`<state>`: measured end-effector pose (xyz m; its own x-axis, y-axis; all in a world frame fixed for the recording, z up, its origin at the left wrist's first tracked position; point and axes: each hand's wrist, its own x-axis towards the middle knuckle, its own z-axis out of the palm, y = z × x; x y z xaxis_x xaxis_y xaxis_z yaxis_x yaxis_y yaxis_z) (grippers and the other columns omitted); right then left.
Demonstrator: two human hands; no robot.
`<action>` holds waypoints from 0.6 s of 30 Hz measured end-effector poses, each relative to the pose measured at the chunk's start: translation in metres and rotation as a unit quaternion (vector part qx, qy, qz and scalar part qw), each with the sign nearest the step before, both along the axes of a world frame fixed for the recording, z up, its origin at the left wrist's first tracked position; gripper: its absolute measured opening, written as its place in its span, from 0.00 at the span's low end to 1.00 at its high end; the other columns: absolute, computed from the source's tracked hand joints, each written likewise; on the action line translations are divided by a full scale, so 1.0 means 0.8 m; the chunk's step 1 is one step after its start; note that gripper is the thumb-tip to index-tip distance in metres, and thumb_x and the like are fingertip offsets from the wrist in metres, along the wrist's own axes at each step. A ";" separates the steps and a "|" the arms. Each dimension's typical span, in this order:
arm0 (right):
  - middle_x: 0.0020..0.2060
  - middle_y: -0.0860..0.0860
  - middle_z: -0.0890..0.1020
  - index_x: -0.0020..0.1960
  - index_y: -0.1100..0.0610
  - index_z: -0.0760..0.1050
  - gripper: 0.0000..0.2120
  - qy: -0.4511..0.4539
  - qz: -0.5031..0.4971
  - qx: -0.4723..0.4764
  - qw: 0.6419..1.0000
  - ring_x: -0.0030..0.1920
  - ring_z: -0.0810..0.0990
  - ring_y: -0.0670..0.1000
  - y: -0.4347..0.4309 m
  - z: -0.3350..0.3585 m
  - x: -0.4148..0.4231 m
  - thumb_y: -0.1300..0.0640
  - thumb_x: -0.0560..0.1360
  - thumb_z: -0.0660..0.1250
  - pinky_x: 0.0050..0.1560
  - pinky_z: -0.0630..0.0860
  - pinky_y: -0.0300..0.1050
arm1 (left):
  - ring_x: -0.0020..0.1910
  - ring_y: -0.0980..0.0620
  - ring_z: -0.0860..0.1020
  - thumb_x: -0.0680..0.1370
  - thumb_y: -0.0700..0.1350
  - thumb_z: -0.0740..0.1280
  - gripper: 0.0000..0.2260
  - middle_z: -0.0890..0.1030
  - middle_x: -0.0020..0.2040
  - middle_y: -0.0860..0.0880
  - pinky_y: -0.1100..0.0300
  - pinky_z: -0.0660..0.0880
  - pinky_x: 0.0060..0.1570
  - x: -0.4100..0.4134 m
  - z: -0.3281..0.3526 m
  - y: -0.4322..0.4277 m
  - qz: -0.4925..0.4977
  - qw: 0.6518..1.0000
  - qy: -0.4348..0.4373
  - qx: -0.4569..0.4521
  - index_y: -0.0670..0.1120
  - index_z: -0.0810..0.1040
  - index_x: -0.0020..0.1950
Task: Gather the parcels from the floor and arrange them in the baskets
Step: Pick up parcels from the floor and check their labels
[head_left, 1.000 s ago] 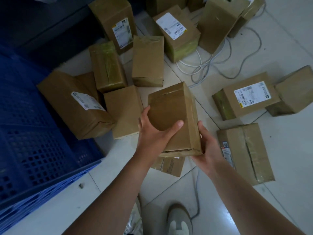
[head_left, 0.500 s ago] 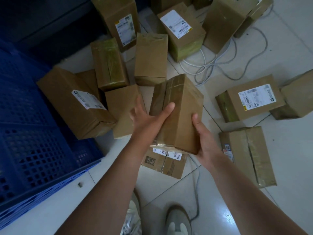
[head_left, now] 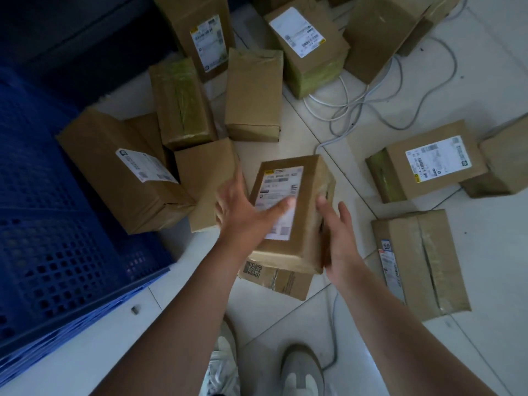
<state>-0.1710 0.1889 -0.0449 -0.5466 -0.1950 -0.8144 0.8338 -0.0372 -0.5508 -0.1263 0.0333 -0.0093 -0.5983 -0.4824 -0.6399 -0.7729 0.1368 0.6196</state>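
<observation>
A person holds a brown cardboard parcel (head_left: 310,221) between both hands above a white tiled floor (head_left: 491,252). The parcel is an oblong box wrapped in clear tape, its long side pointing away from the person, and it has a white shipping label (head_left: 281,184) with barcodes on its upper face.

The left hand (head_left: 243,218) lies against the parcel's left side with its fingers straight and spread, and its thumb reaches across the lower part of the label. The right hand (head_left: 340,241) is flat against the right side, fingers extended and thumb near the top edge. Both hands are blurred, so their exact contact is hard to judge.

Directly below the hands, a smaller parcel with a QR code (head_left: 280,278) rests on the floor. A blue perforated basket (head_left: 57,252) stands well to the left of the left hand, with a large labelled parcel (head_left: 123,172) between the two. To the right of the right hand lies a taped parcel (head_left: 423,261), and another labelled one (head_left: 428,164) sits beyond it. White cables (head_left: 351,104) trail across the floor farther out.
</observation>
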 end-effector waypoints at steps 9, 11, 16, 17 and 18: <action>0.59 0.55 0.82 0.69 0.53 0.70 0.45 0.041 0.052 0.024 0.998 0.56 0.84 0.56 0.002 -0.014 0.032 0.24 0.63 0.66 0.57 0.80 0.58 | 0.53 0.58 0.74 0.70 0.58 0.75 0.35 0.67 0.62 0.56 0.68 0.77 0.40 0.020 -0.020 0.032 0.002 0.999 0.039 -0.010 0.57 0.64 0.72; 0.58 0.55 0.81 0.69 0.56 0.66 0.42 0.049 0.045 0.046 0.997 0.54 0.84 0.55 0.007 -0.018 0.040 0.30 0.66 0.67 0.55 0.81 0.55 | 0.50 0.58 0.77 0.77 0.57 0.67 0.19 0.69 0.64 0.53 0.69 0.77 0.36 0.028 -0.025 0.033 0.030 0.998 0.056 0.017 0.58 0.68 0.66; 0.61 0.54 0.74 0.64 0.52 0.66 0.35 0.080 0.026 0.119 0.989 0.57 0.80 0.50 0.022 -0.031 0.054 0.28 0.69 0.61 0.54 0.78 0.45 | 0.58 0.50 0.77 0.79 0.59 0.55 0.08 0.78 0.59 0.51 0.49 0.74 0.60 0.041 -0.049 0.029 0.062 0.996 0.048 0.050 0.63 0.73 0.48; 0.63 0.53 0.71 0.64 0.51 0.67 0.36 0.084 0.041 0.142 0.985 0.60 0.77 0.50 0.024 -0.035 0.056 0.26 0.67 0.59 0.59 0.76 0.49 | 0.58 0.50 0.76 0.80 0.57 0.55 0.08 0.77 0.58 0.52 0.51 0.73 0.60 0.043 -0.052 0.031 0.073 0.996 0.042 0.039 0.61 0.73 0.48; 0.64 0.52 0.69 0.64 0.49 0.68 0.39 0.082 0.052 0.162 0.982 0.62 0.75 0.51 0.025 -0.040 0.059 0.23 0.65 0.57 0.64 0.73 0.54 | 0.60 0.50 0.74 0.81 0.53 0.57 0.06 0.74 0.59 0.52 0.55 0.70 0.60 0.044 -0.054 0.033 0.079 0.996 0.032 0.018 0.59 0.73 0.50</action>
